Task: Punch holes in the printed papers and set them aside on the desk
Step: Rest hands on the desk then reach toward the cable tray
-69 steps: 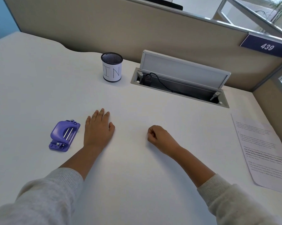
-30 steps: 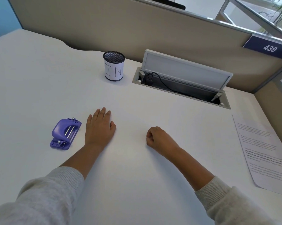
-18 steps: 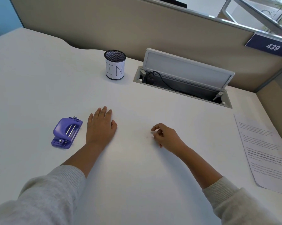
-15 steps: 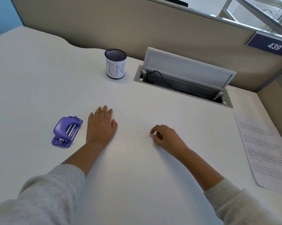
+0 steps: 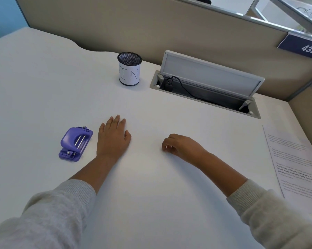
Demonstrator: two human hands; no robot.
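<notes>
A purple hole punch [image 5: 76, 143] lies on the white desk [image 5: 151, 194], just left of my left hand [image 5: 113, 139]. That hand rests flat, palm down, fingers together, holding nothing. My right hand [image 5: 180, 145] hovers or rests near the desk's middle with its fingers loosely curled and nothing in them. Printed papers [image 5: 295, 166] lie at the desk's right edge, well to the right of my right hand.
A black mesh cup [image 5: 129, 71] with a white label marked "IN" stands at the back. To its right is a cable hatch [image 5: 205, 87] with its lid raised and a black cable inside. A beige partition [image 5: 151, 27] lines the back of the desk.
My right hand has gone from a tight fist to loosely curled fingers and shifted slightly right. The left hand, the punch and the papers have stayed where they were.
</notes>
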